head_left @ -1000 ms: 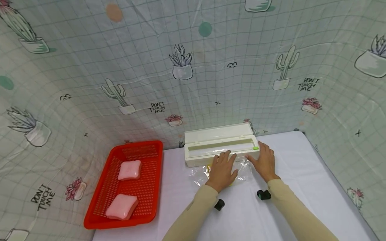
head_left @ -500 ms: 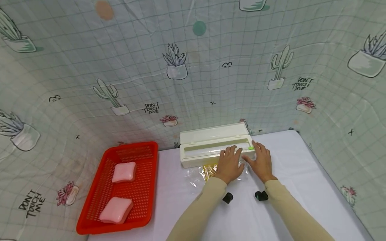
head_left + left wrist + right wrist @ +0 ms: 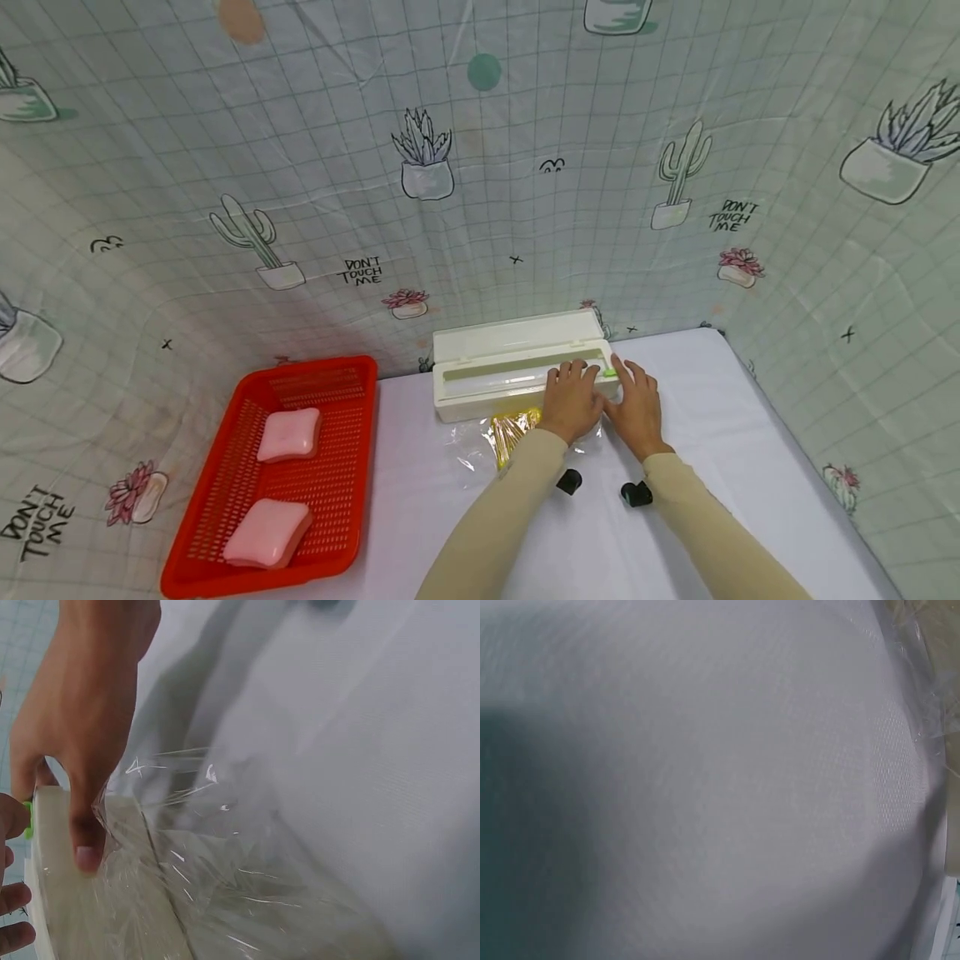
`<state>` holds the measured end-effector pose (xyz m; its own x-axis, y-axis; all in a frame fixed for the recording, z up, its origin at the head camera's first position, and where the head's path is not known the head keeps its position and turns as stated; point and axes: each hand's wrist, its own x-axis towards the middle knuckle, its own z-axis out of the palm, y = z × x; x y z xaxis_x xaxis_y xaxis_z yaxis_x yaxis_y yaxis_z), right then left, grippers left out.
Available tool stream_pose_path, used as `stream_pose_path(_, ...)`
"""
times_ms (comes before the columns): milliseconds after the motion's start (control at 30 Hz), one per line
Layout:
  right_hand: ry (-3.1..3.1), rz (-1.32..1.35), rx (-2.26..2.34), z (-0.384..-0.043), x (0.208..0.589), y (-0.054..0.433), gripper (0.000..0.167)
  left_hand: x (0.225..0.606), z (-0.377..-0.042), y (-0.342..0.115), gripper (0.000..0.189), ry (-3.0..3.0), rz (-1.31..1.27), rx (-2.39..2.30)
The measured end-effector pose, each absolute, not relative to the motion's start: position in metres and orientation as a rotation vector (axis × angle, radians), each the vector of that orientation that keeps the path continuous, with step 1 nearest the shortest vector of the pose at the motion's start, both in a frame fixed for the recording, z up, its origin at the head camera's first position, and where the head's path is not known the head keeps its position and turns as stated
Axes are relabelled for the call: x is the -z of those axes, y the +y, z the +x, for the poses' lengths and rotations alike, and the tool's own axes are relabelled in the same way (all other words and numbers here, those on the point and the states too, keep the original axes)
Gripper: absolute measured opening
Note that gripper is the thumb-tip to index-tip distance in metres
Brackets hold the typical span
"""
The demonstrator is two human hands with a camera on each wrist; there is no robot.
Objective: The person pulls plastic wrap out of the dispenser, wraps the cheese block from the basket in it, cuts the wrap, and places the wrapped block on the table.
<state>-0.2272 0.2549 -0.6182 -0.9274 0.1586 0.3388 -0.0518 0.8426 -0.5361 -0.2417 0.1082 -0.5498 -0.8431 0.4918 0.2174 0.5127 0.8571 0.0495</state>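
Note:
A white cling film dispenser [image 3: 461, 408] stands at the back of the table, its lid [image 3: 517, 335] raised and a white roll [image 3: 487, 383] inside. At its right end sits a green slider [image 3: 610, 373]. My right hand [image 3: 636, 412] grips that end, thumb against the front wall in the left wrist view. With fingers spread over the front rim, my left hand [image 3: 572, 408] lies just left of the slider. Clear film [image 3: 240, 900] hangs down the front and onto the table. A shiny yellow packet-like piece [image 3: 513, 429] shows there, partly behind the left hand.
On the left stands a red plastic basket [image 3: 366, 467] with two pink soap-like blocks [image 3: 288, 434] in it. White cloth [image 3: 705, 433] covers the table. A patterned sheet [image 3: 480, 208] rises behind and at both sides.
My left hand has slid right along the dispenser's front rim, close to the right hand, uncovering more of the yellow piece. The right hand stays at the dispenser's end. The head view has shifted right.

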Motion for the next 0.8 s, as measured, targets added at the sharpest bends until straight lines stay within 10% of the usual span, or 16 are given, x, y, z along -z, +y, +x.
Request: stream_pose_path(800, -2.697, -0.161, -0.672, -0.226, 0.62, 0.252, 0.076, 0.556, -0.265, 0.13, 0.03, -2.867, -0.791, 0.016)
